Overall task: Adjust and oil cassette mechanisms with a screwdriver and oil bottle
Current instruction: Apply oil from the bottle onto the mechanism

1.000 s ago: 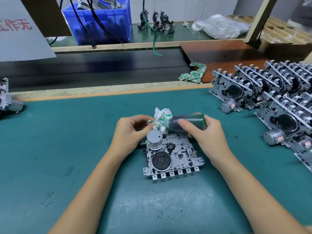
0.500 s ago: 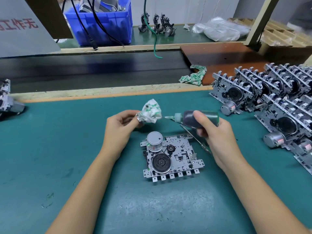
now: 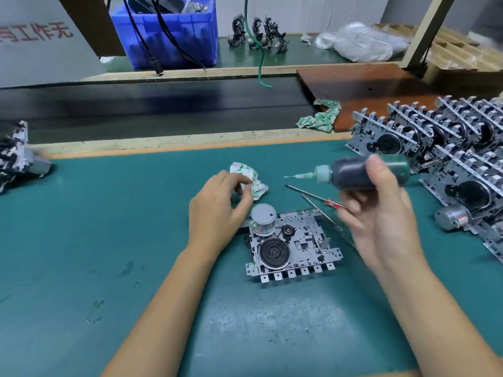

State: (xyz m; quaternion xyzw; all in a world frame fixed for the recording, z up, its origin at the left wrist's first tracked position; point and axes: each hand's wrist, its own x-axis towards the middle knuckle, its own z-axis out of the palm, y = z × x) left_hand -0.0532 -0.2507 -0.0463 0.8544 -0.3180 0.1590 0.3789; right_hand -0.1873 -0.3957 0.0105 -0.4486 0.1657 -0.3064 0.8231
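Teal matting covers the work surface point(image 3: 81, 240), with a black conveyor belt point(image 3: 163, 104) running behind it and a stack of finished metal cassette mechanisms point(image 3: 449, 159) at the far right.

Item under work: one flat silver cassette mechanism with a black flywheel and a grey cylindrical motor point(image 3: 292, 242), lying face up on the surface between my hands.

Right hand point(image 3: 381, 213): fingers curled round a dark, translucent green oil bottle with a pale needle nozzle point(image 3: 362, 172), held on its side above the surface, nozzle pointing left and clear of the mechanism. The same hand also pinches a thin steel screwdriver with a red handle point(image 3: 318, 198) under the bottle; its shaft points left, near the mechanism's top edge.

Left hand point(image 3: 217, 213): fingers loosely curled, holding nothing that I can see, just beside a crumpled white and green printed rag point(image 3: 250, 180) resting on the surface. I cannot tell whether a fingertip touches it.

Risks noted:
- Bottle lying horizontal: any squeeze from my grip could drip oil onto the matting or the drive belt instead of a bearing point.
- Two tools in one hand: a weak hold on either. The screwdriver could slip and strike the mechanism.
- Unbraced mechanism: likely to slide when the nozzle or blade presses on it.
- Excess oil near the flywheel would probably cause belt slip.
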